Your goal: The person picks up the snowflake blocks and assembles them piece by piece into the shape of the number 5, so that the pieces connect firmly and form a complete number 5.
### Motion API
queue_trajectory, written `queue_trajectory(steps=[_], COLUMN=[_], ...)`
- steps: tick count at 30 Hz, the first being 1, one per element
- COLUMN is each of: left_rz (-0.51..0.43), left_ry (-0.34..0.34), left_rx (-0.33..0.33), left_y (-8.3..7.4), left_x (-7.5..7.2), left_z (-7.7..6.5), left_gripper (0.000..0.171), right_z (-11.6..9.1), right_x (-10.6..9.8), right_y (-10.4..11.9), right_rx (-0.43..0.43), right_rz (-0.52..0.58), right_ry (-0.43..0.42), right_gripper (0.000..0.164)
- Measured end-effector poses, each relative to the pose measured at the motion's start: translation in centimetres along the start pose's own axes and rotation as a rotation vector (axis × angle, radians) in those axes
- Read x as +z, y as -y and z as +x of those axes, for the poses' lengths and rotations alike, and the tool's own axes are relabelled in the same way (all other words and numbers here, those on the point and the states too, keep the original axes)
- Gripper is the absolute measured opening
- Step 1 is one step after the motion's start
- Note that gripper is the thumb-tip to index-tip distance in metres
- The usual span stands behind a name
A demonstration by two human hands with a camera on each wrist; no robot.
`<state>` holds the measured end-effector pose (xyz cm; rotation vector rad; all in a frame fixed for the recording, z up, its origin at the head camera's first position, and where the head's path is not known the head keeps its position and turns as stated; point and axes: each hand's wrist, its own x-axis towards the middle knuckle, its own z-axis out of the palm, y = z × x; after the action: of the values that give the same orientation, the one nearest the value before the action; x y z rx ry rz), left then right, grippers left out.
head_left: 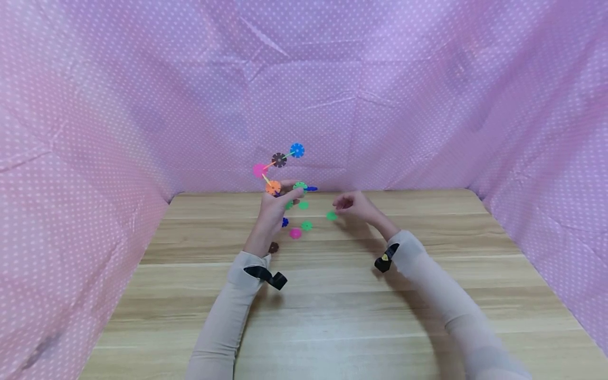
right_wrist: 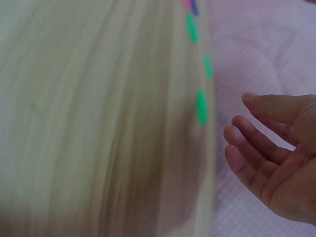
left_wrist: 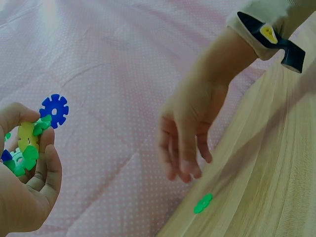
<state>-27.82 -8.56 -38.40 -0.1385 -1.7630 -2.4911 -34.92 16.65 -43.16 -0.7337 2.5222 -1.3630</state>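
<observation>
Chain of notched, flat plastic discs (head_left: 260, 170) is what I see in the left hand (head_left: 272, 212), whose thumb and fingers pinch its lower part. From my head view its upper end rises above the knuckles: a bright blue round disc (head_left: 297, 150) at the tip, then a dark brown notched disc (head_left: 279, 160), a pink one, and an orange round disc (head_left: 273, 187) close against the hand, joined by thin coloured strips that look like discs seen edge-on. By the left fingertips I make out a green notched disc (head_left: 300, 187) and a dark blue disc (head_left: 311, 188) turned edge-on. My left wrist view also shows a yellow notched disc (left_wrist: 27, 136) within the grasp.

The right hand (head_left: 356, 206) holds nothing; my right wrist view shows its fingers loosely bent, thumb apart from them. Nearest to it on the pale wood-grain tabletop (head_left: 332, 295) lies a loose green plastic disc (head_left: 331, 216). Farther left I count two more green ones, a loose pink disc (head_left: 295, 233), a loose dark blue disc (head_left: 285, 222) partly behind the left hand, and a small brown disc (head_left: 274, 247) beside the left wrist.
</observation>
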Motion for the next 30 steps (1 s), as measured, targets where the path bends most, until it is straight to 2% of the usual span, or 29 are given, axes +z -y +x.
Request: queue_trajectory(steps=[3,7,15,20,26,30], left_rz=[0.003,0.003,0.007,0.008,0.003,0.008], left_ry=[0.004,0.015,0.024,0.019,0.015,0.026], left_rx=[0.001,0.013,0.007,0.001,-0.005,0.003], left_y=[0.0,0.0,0.2,0.2,0.1,0.1], left_x=[0.0,-0.1,-0.2,-0.2,-0.2,-0.3], left_z=[0.0,0.0,-0.1,0.0,0.1,0.0], left_gripper=[0.020,0.020,0.018,0.018,0.019,0.018], right_z=[0.4,0.8,1.3,1.3,0.9,0.5], right_x=[0.1,0.4,1.0,1.2,1.5,1.8], right_y=[-0.9,-1.7,-1.9,-1.8,-1.7,-1.7], right_rx=[0.029,0.060,0.050,0.070,0.064,0.092], right_rz=[-0.063,-0.089,-0.131,-0.136,-0.093,-0.034], right_ry=[0.051,0.099,0.143,0.137,0.110,0.071], right_gripper=[0.026,0.026,0.030,0.026,0.023,0.022])
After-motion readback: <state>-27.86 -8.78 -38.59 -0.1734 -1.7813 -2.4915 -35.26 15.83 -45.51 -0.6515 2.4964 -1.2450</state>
